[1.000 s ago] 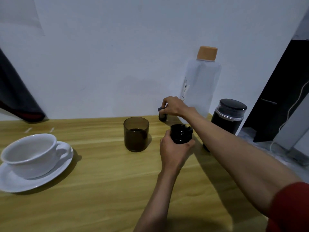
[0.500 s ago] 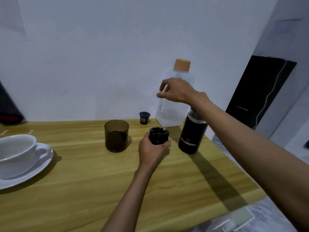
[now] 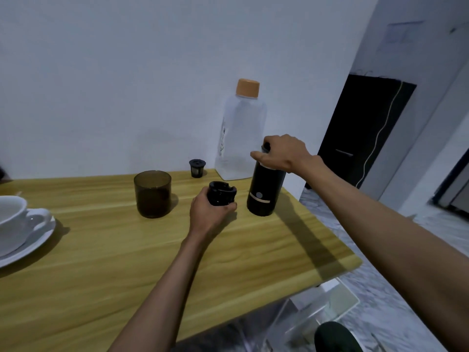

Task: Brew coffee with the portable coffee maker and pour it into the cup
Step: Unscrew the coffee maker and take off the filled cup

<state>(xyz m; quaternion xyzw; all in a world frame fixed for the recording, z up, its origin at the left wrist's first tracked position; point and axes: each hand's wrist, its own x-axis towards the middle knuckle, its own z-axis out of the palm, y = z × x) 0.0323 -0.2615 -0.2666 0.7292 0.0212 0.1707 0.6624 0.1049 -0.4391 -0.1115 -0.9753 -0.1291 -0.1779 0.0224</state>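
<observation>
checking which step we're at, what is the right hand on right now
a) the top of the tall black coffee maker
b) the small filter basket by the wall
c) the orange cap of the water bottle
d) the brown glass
a: the right hand grips the top of the tall black coffee maker, which stands upright on the table, while the left hand holds a small black part.

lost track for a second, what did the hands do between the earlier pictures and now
The right hand let go of the small black mesh filter cup by the wall, swung right and now grips the top of the tall black cylindrical coffee maker. The left hand kept holding the short black round part; the smoky brown tumbler and clear plastic bottle stayed put.
</observation>
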